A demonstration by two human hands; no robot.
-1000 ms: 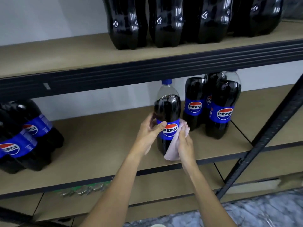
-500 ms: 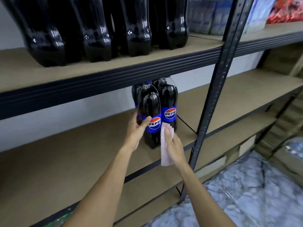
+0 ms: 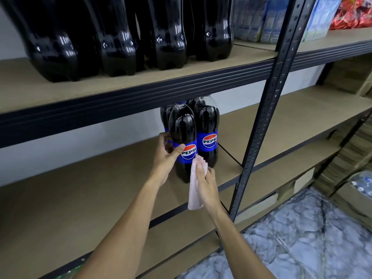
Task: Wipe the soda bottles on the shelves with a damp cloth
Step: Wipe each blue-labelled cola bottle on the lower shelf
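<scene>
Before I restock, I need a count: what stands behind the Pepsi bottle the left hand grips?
Another cola bottle peeks out left of the held bottle. That bottle and the left hand cover most of it; anything further back is hidden.

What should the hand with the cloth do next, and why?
Probably slide the pink cloth up across the front Pepsi bottle. The right hand holds it beside the bottle's lower part, while the left hand grips the bottle, steadying it.
</scene>
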